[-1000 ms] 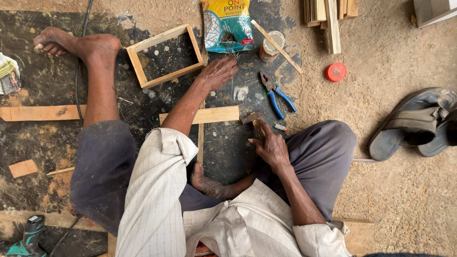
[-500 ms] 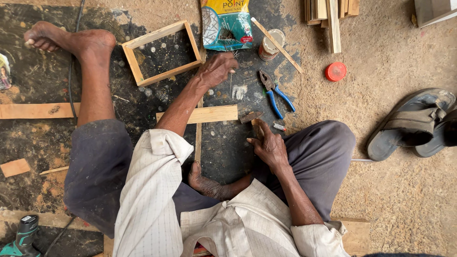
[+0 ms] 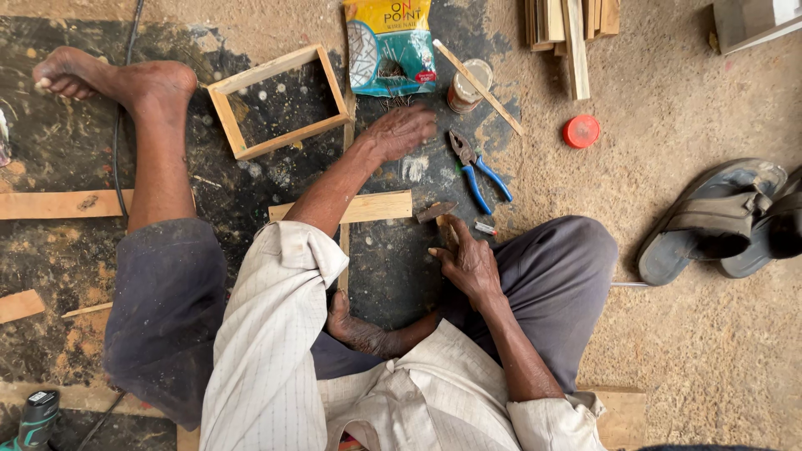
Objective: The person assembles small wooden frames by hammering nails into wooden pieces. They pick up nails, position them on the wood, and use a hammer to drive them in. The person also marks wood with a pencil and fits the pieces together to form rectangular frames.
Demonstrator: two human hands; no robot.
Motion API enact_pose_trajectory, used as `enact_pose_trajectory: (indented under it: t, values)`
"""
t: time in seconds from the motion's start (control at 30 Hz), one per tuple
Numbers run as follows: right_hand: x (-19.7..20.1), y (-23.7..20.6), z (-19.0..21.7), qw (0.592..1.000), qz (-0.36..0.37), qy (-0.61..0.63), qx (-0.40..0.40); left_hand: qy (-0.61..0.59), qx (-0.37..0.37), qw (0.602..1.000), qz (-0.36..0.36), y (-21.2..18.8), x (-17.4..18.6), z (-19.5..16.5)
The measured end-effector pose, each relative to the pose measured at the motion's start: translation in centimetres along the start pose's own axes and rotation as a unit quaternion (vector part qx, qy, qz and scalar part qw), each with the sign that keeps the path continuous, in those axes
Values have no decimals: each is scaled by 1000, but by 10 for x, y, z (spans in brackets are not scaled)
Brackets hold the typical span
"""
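Head camera, looking down: a person sits on a dusty workshop floor (image 3: pixel 710 359), one leg stretched out to the left, the other folded in. The left hand (image 3: pixel 403 131) reaches forward with fingers spread loosely apart, palm down, over a scatter of small nails (image 3: pixel 393 102) spilling from the mouth of a yellow-and-teal packet (image 3: pixel 390 46); whether the fingertips actually pinch a nail cannot be told. The right hand (image 3: pixel 468 263) sits close to the body, curled around the wooden handle of a hammer (image 3: pixel 440 219), whose dark head points left, just beside the end of a flat wooden strip (image 3: pixel 368 207) lying across the dark patch of floor. A thinner strip runs under the left forearm at right angles to it. Blue-handled pliers (image 3: pixel 474 171) lie just right of the left hand, jaws towards the packet. Beyond them stands a small open jar (image 3: pixel 466 85) with a thin stick (image 3: pixel 479 87) laid across its rim, and its red lid (image 3: pixel 581 131) rests well apart on the sand. A finished square wooden frame (image 3: pixel 280 100) lies left of the packet, near the outstretched bare foot (image 3: pixel 117 83). More cut lengths of wood (image 3: pixel 572 25) are stacked at the top edge, a long plank (image 3: pixel 58 203) lies at far left, and a pair of grey sandals (image 3: pixel 723 219) sits at right. A teal power tool (image 3: pixel 33 418) shows in the lower left corner.
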State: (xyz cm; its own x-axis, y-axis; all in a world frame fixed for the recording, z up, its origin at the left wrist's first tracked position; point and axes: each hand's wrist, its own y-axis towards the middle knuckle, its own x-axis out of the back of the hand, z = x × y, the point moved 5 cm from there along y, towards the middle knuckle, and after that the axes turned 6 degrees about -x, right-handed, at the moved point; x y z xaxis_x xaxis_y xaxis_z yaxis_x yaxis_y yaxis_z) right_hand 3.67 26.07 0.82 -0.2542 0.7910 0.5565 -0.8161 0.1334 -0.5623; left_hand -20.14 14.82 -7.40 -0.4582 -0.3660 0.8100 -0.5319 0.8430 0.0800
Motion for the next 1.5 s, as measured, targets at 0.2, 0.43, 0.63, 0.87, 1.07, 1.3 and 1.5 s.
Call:
enact_pose_trajectory:
  t: [0.2,0.43,0.63,0.87,1.07,1.3,1.5]
  values:
    - [-1,-3,-4,1000,-1,-7,-5,-179,145,970,-76,-21,71,-24]
    - [-8,-7,-10,999,-20,-36,7,-130,31,920,-369,-113,89,-120]
    - [-29,-6,-35,972,57,224,-44,-135,101,906,-389,-147,37,-146]
    - [-29,-17,-38,927,67,354,-102,-71,62,905,-415,-151,20,-132]
    - [17,-65,3,951,-184,137,208,-100,54,911,-397,-156,33,-138]
    - [33,-86,30,923,-249,74,284,-102,69,900,-419,-156,39,-150]
    - [44,-91,46,936,-266,18,229,-116,61,896,-424,-156,32,-148]
